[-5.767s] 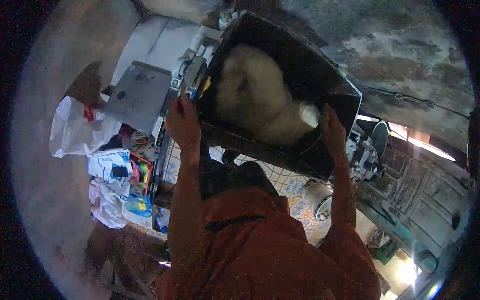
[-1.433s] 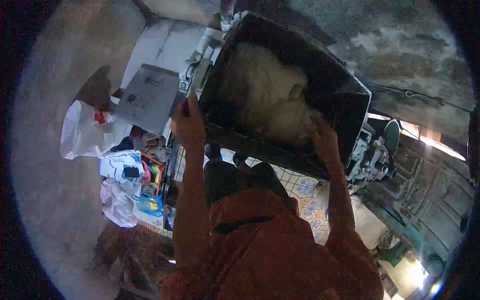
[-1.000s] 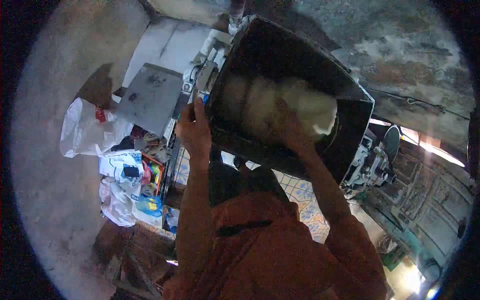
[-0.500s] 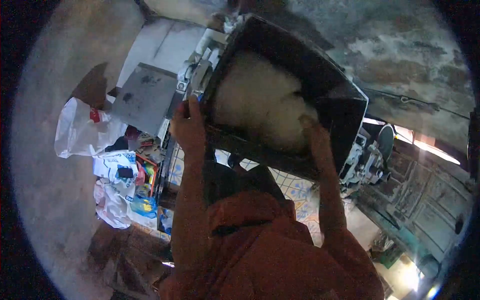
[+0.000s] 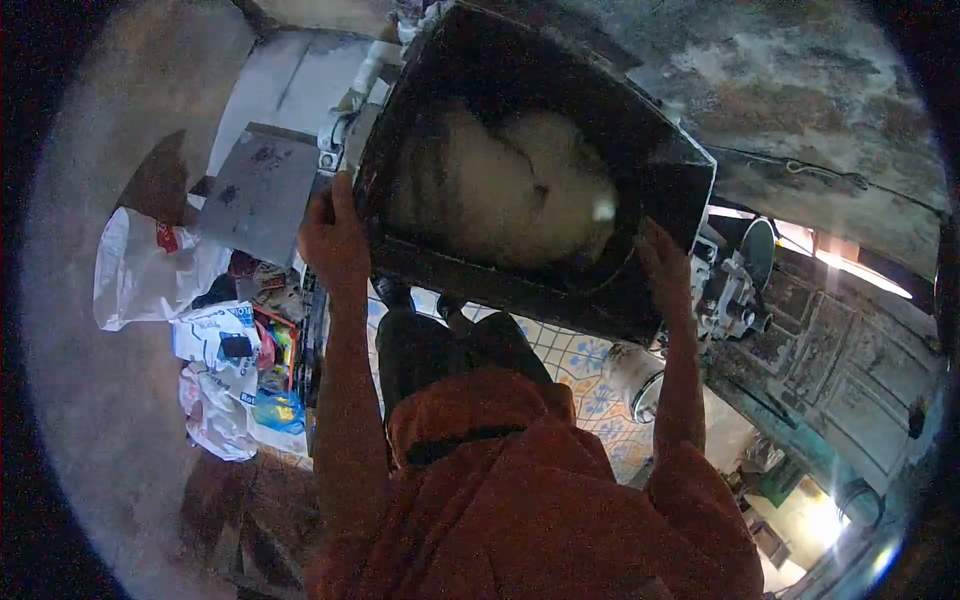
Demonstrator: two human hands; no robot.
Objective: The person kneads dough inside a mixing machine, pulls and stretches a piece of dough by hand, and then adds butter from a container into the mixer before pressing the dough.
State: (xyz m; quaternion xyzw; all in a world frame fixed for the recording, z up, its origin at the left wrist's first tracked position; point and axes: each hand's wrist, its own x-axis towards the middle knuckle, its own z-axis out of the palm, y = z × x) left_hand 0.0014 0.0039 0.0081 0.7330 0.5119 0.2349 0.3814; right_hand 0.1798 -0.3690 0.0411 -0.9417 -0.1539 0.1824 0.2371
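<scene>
A dark metal trough [image 5: 480, 272] is in front of me, part of a machine. In it lies a pale, dough-like mass [image 5: 500, 190], lumpy and folded, with a bright spot on its right side. My left hand [image 5: 335, 245] is at the trough's near left edge, its thumb up and its other fingers curled, seemingly around that edge. Inside the right end of the trough is my right hand [image 5: 665, 265], fingers stretched out and apart, beside the mass with a dark gap between. Its fingertips are dim against the dark wall.
Metal machine parts [image 5: 735, 300] stick out at the trough's right end. To the left are a grey flat panel [image 5: 258, 190], a white plastic bag [image 5: 150, 265] and more bags [image 5: 220, 390]. Patterned floor tiles [image 5: 590, 375] show below. A worn wooden door [image 5: 840, 370] stands at right.
The mass has shifted and now shows a fold and a cleft. My right hand has moved off it toward the trough's right wall. My left hand stays at the left edge. The view has shifted slightly.
</scene>
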